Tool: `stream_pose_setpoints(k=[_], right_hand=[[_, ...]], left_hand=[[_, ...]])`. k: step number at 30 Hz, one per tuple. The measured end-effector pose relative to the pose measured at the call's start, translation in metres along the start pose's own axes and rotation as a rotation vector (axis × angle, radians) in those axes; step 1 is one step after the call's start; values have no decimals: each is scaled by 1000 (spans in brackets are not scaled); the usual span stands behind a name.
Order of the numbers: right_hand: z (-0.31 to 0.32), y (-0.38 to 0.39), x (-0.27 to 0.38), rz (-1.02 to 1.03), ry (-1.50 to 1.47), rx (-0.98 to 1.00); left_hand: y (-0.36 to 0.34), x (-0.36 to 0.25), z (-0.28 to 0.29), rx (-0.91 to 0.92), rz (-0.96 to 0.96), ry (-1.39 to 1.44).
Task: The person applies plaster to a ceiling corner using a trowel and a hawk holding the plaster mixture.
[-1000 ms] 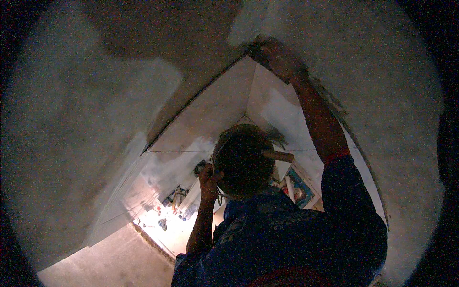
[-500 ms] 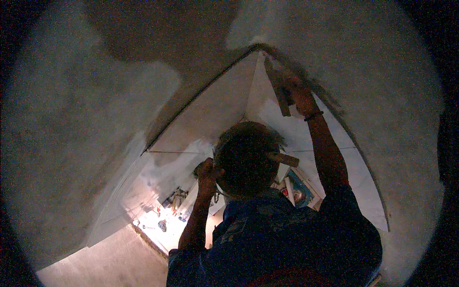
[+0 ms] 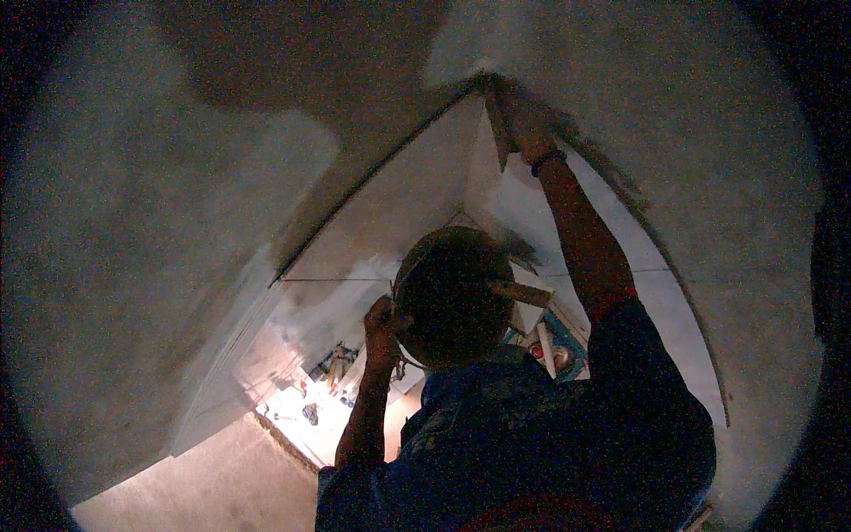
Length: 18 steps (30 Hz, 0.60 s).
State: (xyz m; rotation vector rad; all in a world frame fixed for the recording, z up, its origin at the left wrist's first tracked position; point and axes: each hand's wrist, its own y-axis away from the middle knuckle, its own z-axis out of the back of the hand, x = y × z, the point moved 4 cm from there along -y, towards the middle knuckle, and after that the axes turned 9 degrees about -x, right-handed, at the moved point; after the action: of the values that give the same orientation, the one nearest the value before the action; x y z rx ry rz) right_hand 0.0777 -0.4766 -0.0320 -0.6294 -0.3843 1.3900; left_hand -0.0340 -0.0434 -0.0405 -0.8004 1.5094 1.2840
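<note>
My left hand [image 3: 383, 328] grips the rim of a dark, round bucket [image 3: 450, 293], held in front of my dark blue shirt; a wooden handle [image 3: 523, 293] juts from its right side. My raised right hand [image 3: 532, 124] grips a dark, flat tool [image 3: 502, 133], its fingers dim and partly lost in shadow. The tool is at the top edge of the pale tiles [image 3: 417, 168], close to where two walls meet, against a band of dark, smeared material.
Mottled plaster [image 3: 151, 222] surrounds the tiled corner. At lower left, assorted tools [image 3: 335, 363] lie in bright light beside a ledge [image 3: 279, 436]. Right of the bucket, a blue container [image 3: 572, 341] holds a red-and-silver object. A beige surface [image 3: 186, 488] fills the lower left.
My right hand and flat tool dropped down the right side half a second ago and are now higher again, near the corner. My left hand keeps hold of the bucket.
</note>
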Motion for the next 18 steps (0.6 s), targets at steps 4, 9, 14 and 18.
stream_pose_setpoints(k=[4,9,14,18], right_hand=[[28,-6,25,268,-13,10],[100,2,81,-664,-1510,374],[106,83,22,-899,-1448,95],[136,87,36,-1111,-1594,-31]], left_hand=[[5,0,2,-32,-106,-103],[-6,40,24,-29,-18,-20],[4,20,8,-18,-41,81],[3,17,11,-50,-112,1]])
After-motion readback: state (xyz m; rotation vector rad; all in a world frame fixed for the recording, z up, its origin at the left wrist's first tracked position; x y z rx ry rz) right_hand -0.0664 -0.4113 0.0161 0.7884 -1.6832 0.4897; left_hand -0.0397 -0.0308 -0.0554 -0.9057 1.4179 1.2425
